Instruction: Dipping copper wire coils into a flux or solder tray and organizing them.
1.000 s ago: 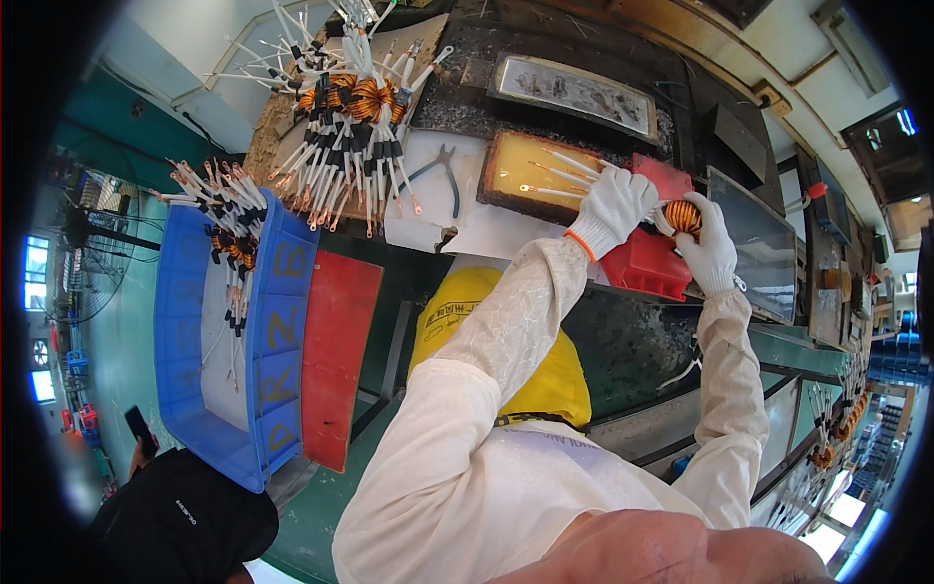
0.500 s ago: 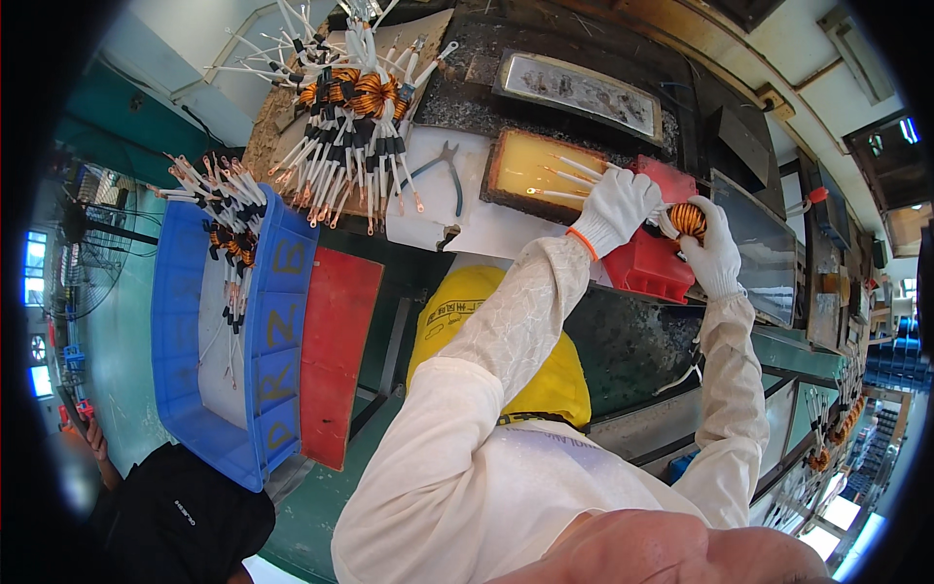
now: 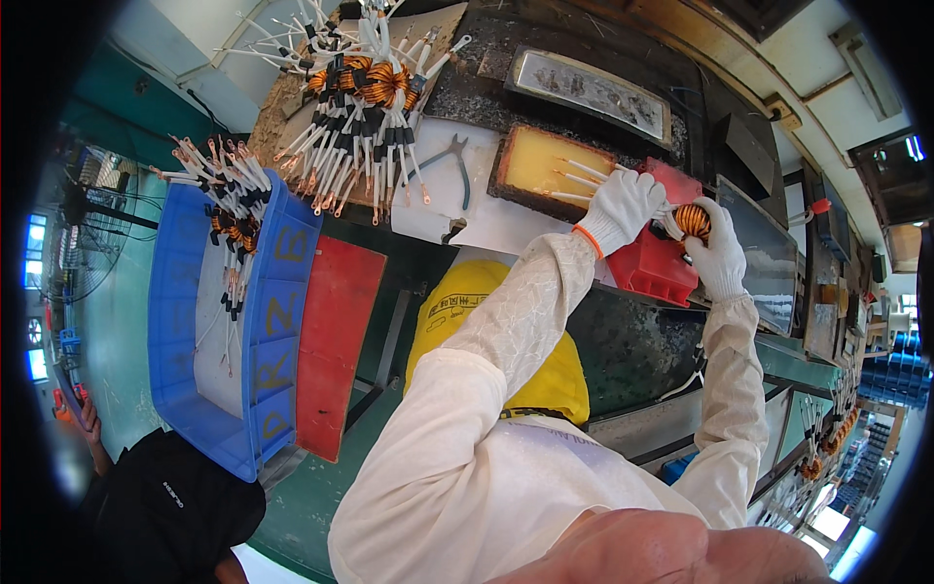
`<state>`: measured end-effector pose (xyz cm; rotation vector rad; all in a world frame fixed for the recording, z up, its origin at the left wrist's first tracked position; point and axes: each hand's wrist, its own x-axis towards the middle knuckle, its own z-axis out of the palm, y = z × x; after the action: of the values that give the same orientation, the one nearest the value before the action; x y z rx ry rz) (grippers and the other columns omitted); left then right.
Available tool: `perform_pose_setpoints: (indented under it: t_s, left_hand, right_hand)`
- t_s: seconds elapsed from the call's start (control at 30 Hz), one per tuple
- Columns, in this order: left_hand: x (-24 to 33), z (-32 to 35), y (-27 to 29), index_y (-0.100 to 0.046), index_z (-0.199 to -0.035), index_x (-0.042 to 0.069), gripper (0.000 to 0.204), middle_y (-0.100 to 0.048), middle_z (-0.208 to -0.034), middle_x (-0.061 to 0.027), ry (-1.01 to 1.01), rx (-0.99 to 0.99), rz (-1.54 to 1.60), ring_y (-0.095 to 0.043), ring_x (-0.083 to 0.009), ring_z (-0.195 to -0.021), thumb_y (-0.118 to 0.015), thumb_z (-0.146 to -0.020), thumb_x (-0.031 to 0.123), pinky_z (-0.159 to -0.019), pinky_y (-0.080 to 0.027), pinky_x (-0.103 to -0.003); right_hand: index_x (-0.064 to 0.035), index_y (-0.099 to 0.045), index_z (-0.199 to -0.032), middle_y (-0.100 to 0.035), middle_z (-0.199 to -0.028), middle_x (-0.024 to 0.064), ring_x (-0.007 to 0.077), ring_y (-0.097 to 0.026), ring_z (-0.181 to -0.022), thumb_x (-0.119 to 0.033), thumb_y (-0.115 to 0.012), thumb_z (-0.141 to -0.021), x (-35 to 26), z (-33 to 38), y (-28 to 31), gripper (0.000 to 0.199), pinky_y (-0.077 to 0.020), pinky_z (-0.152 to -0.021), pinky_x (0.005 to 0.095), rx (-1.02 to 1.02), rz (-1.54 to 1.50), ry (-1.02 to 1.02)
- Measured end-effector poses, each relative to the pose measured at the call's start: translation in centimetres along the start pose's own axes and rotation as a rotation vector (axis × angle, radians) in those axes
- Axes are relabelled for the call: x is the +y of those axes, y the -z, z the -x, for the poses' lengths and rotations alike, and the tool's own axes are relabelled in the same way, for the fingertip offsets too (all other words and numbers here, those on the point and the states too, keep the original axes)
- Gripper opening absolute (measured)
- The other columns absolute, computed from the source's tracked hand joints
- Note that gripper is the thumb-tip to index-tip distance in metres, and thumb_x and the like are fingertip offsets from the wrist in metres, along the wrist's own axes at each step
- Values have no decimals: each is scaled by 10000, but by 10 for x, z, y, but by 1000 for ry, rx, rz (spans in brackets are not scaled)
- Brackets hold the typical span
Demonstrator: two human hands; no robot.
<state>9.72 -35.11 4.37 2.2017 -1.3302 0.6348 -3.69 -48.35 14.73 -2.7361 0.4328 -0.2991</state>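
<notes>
Both your hands appear slightly farther to the right than in the earlier frame, but the worktop [image 3: 462, 102] has shifted together with them, so mainly your head seems to have moved. Relative to the yellow-filled tray [image 3: 530, 200], the copper-coloured ends [image 3: 554, 193] of the leads also seem to lie a little farther right. At far left, the co-worker's hand [image 3: 90, 420] has moved outward.

Your left hand [image 3: 628, 206] is closed around the white leads [image 3: 587, 168], and your right hand [image 3: 720, 255] grasps the copper-wound toroidal coil [image 3: 693, 222] from its right side, above the red plastic bin [image 3: 649, 268]. Probably you hold it at two places so that the coil does not swing and the leads stay together, pointing over the tray. Whether their ends touch the yellow surface, one cannot tell. The pliers [image 3: 455, 152] lie apart at left, near the heaped coils [image 3: 384, 86], perhaps to be within reach without disturbing your hands.
</notes>
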Motion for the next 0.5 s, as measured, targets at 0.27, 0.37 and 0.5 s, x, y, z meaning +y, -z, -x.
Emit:
perform_pose_setpoints:
  t_s: [0.27,0.37,0.5]
  left_hand:
    - [-2,1,-2,-548,-988,125,155,-554,-915,-59,14,-46,7,-587,-232,-852,-590,-867,212,-740,-470,-349]
    - [-2,0,-2,-549,-989,127,153,-558,-920,-59,19,-64,17,-590,-232,-859,-590,-870,214,-745,-472,-348]
    - [-3,1,-2,-550,-989,127,156,-559,-921,-59,26,-57,18,-592,-233,-861,-596,-869,215,-748,-473,-351]
  right_hand:
    - [-152,-531,-1277,-582,-1175,123,356,-616,-1075,-104,-642,-784,-6,-4,2,507,-517,-890,395,-24,35,-3]
    - [-156,-533,-1275,-585,-1174,121,355,-616,-1076,-106,-643,-783,-7,-4,3,506,-518,-888,395,-21,43,-2]
    - [-160,-535,-1273,-587,-1174,120,356,-617,-1075,-108,-645,-782,-9,-6,2,505,-520,-886,399,-23,69,-1]
